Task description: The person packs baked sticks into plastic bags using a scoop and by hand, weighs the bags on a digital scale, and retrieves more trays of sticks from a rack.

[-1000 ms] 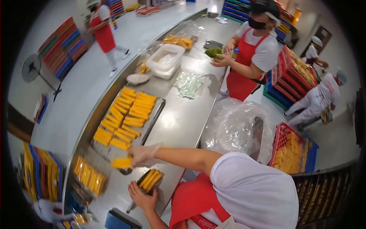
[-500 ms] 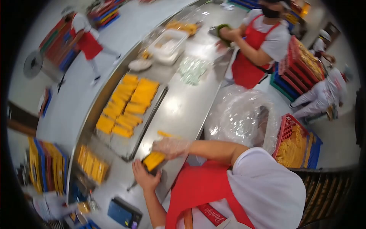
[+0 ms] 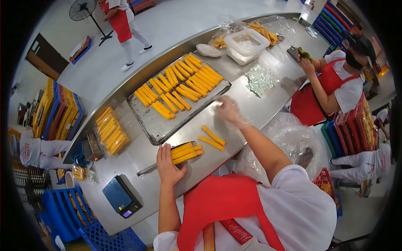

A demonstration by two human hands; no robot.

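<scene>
My left hand (image 3: 168, 165) is bare and grips a small metal holder (image 3: 146, 170), its fingers along one side and its thumb at the near side. Several yellow sticks (image 3: 184, 153) lie side by side in that holder. Over the table near the large tray's right edge, my right hand (image 3: 228, 111) wears a clear plastic glove. Motion blurs its fingers, so I cannot see whether it holds anything. Two loose yellow sticks (image 3: 211, 138) lie on the metal table between my hands. Rows of yellow sticks (image 3: 178, 79) cover much of the dark metal tray (image 3: 157, 131).
Packed yellow sticks (image 3: 112, 131) lie left of the tray. A blue scale (image 3: 119, 194) stands near the front. Beyond are a white tub (image 3: 247, 46) and a pile of small wrappers (image 3: 260, 79). A co-worker (image 3: 331, 88) stands at right, beside a clear plastic bag (image 3: 289, 138).
My right hand has moved from the holder towards the tray's right edge. My left hand stays at the holder. The camera view has turned, and a second loose stick now shows on the table.
</scene>
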